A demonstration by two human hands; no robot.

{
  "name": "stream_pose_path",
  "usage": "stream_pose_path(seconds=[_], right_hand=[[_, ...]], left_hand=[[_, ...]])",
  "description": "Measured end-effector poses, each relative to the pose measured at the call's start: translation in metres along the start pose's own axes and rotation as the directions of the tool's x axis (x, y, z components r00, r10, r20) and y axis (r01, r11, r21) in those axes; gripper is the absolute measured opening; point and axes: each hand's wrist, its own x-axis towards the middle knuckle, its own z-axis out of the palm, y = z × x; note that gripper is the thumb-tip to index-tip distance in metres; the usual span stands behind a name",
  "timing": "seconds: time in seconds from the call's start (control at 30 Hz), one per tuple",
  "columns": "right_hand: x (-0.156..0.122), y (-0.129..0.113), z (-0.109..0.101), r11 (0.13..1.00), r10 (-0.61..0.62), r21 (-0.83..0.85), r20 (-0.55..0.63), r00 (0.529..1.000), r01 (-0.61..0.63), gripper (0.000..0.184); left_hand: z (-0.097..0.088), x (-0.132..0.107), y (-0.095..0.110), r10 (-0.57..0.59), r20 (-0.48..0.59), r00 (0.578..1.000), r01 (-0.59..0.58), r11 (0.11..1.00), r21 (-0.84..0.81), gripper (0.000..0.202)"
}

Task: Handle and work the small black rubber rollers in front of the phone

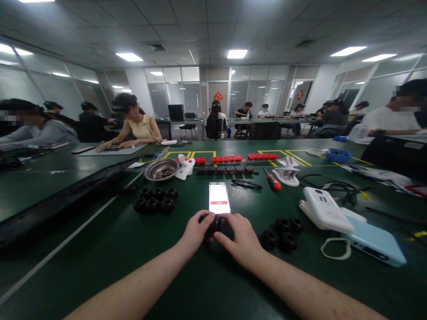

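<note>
Both my hands meet in the middle of the green table (100, 249). My left hand (196, 231) and my right hand (242, 238) are closed together around a small black wheel-like part (213, 224). Just beyond them lies a phone (219, 198) with its screen lit. A cluster of several black wheels (155, 200) sits to the left, and three more black wheels (282, 233) lie right of my right hand.
A metal bowl (162, 169), a red-handled screwdriver (272, 181), rows of red parts (227, 158) and black parts (230, 169) lie further back. A white device (325, 208) on a pale blue box (376, 242) sits at right. A black bag (60, 202) lies left. Other people work at surrounding tables.
</note>
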Motion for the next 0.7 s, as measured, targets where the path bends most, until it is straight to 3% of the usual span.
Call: stream_pose_path(seconds=[0.1, 0.27, 0.4, 0.57, 0.7], right_hand=[[0.0011, -0.0003, -0.0011, 1.0, -0.026, -0.015, 0.012, 1.0, 0.026, 0.022], [0.0002, -0.0021, -0.0015, 0.987, -0.16, -0.033, -0.022, 0.987, 0.159, 0.042], [-0.0009, -0.0018, -0.0005, 0.997, -0.078, -0.003, -0.021, 0.997, 0.078, 0.052], [0.0002, -0.0016, -0.0012, 1.0, 0.003, -0.016, 0.013, 1.0, -0.003, 0.022], [-0.0002, -0.0018, -0.002, 0.995, -0.098, 0.006, -0.02, 0.995, 0.099, 0.03]], left_hand=[[-0.0011, 0.0019, -0.0032, 0.015, 0.04, 0.999, -0.016, 1.0, 0.021, 0.038], [-0.0036, 0.0047, -0.003, -0.035, 0.06, 0.998, 0.033, 0.999, 0.036, 0.042], [-0.0028, 0.0025, -0.0021, 0.025, 0.015, 1.0, -0.025, 0.999, 0.02, 0.034], [-0.0006, -0.0002, -0.0021, 0.033, 0.017, 0.999, -0.033, 0.999, 0.003, 0.038], [-0.0014, 0.0013, -0.0005, -0.005, 0.031, 1.0, 0.006, 1.0, -0.026, 0.041]])
